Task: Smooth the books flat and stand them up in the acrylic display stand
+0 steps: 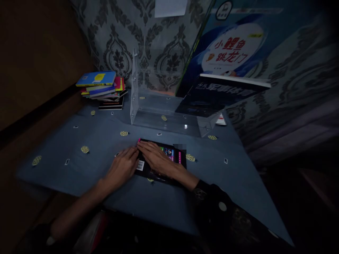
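A black book (144,173) with pink edging, small colour pictures and a white barcode label lies flat on the cloth-covered table. My right hand (155,157) rests palm down across it, fingers stretched toward its upper left corner. Beside the book's left edge is my left hand (124,164), slightly blurred, its fingers extended and their tips touching that edge close to my right fingertips. Neither hand is lifting the book. Part of its cover is hidden under my right hand and wrist.
Behind the book stands a clear acrylic rack (134,91). A dark book (212,98) leans in its right side, before a large blue book (225,42). Several books are piled (100,88) at the back left. The blue tablecloth (103,137) has a pineapple print; patterned wallpaper (116,53) rises behind.
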Action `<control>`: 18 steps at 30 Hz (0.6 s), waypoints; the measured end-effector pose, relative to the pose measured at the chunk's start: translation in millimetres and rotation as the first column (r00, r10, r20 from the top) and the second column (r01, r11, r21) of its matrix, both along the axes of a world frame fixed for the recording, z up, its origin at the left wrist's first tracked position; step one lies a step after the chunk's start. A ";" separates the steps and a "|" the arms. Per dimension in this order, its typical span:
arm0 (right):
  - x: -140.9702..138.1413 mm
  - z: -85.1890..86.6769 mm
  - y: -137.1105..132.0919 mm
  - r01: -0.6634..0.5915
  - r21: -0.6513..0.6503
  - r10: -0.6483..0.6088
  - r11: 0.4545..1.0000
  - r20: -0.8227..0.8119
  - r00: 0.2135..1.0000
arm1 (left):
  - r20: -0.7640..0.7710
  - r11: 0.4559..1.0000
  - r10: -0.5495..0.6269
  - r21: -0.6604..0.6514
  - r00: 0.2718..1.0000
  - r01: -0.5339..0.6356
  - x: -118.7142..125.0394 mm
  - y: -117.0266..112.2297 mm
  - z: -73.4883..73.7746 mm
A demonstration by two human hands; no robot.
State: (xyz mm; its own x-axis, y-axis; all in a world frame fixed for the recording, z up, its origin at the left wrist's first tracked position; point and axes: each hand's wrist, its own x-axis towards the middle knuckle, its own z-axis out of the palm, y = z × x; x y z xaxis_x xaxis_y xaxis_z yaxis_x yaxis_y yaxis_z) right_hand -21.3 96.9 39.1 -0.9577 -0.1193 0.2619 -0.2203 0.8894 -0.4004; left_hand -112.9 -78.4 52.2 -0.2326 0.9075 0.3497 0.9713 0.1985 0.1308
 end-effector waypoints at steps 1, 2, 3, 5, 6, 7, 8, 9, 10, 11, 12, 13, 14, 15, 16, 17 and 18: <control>-2.2 0.1 1.8 0.015 0.005 -0.015 1.000 0.001 1.000 | 0.003 1.000 -0.006 -0.009 1.000 0.006 -3.9 4.6 1.2; -3.9 0.5 3.3 0.031 0.009 -0.031 0.999 0.003 1.000 | 0.002 1.000 -0.013 -0.017 1.000 0.013 -7.9 9.1 1.9; -4.9 1.0 4.6 0.050 0.012 -0.050 0.999 0.006 0.999 | -0.004 1.000 -0.017 -0.020 1.000 0.017 -11.7 13.7 2.0; -4.9 1.2 6.5 0.095 0.010 -0.095 0.995 0.007 0.995 | -0.017 1.000 -0.020 -0.017 1.000 0.020 -18.7 22.2 0.1; -4.0 0.5 7.2 0.115 0.007 -0.115 0.993 0.004 0.993 | -0.021 1.000 -0.022 -0.012 1.000 0.022 -21.6 26.2 -1.8; -2.5 -0.9 7.9 0.134 0.004 -0.134 0.991 0.000 0.991 | -0.024 1.000 -0.023 -0.001 0.999 0.023 -24.0 29.8 -4.1; -0.6 -2.8 8.5 0.148 0.001 -0.148 0.989 -0.003 0.989 | -0.026 1.000 -0.023 0.009 0.999 0.023 -25.9 33.0 -6.7; 1.6 -5.1 9.0 0.159 0.000 -0.159 0.987 -0.007 0.987 | -0.029 1.000 -0.026 0.017 0.999 0.026 -27.2 35.8 -9.2; 4.1 -7.5 9.5 0.168 0.000 -0.168 0.986 -0.009 0.986 | -0.033 0.999 -0.028 0.021 0.999 0.029 -28.1 38.1 -11.6; 6.8 -9.8 10.1 0.177 0.001 -0.177 0.984 -0.012 0.984 | -0.037 0.999 -0.028 0.022 0.999 0.029 -28.6 40.0 -13.7; 9.9 -11.6 10.8 0.185 0.003 -0.185 0.983 -0.013 0.983 | -0.041 0.999 -0.026 0.021 0.999 0.027 -28.8 41.5 -15.3; 13.3 -12.9 11.7 0.194 0.003 -0.194 0.981 -0.014 0.981 | -0.043 1.000 -0.024 0.018 0.999 0.025 -28.9 42.6 -16.4; 17.1 -13.7 12.9 0.204 0.003 -0.204 0.979 -0.014 0.979 | -0.045 1.000 -0.023 0.016 0.999 0.024 -28.9 43.4 -17.0; 21.5 -13.8 14.5 0.216 0.003 -0.216 0.976 -0.012 0.976 | -0.046 1.000 -0.023 0.017 0.999 0.024 -28.8 43.9 -17.3; 26.5 -13.7 16.5 0.229 0.003 -0.229 0.973 -0.010 0.973 | -0.046 1.000 -0.024 0.019 0.999 0.025 -28.7 44.3 -17.3; 32.0 -13.3 18.8 0.243 0.005 -0.243 0.970 -0.007 0.970 | -0.046 0.999 -0.027 0.023 0.999 0.028 -28.6 44.6 -17.0; 38.0 -12.9 21.5 0.256 0.007 -0.256 0.967 -0.005 0.967 | -0.047 0.999 -0.030 0.027 0.998 0.031 -28.5 44.8 -16.6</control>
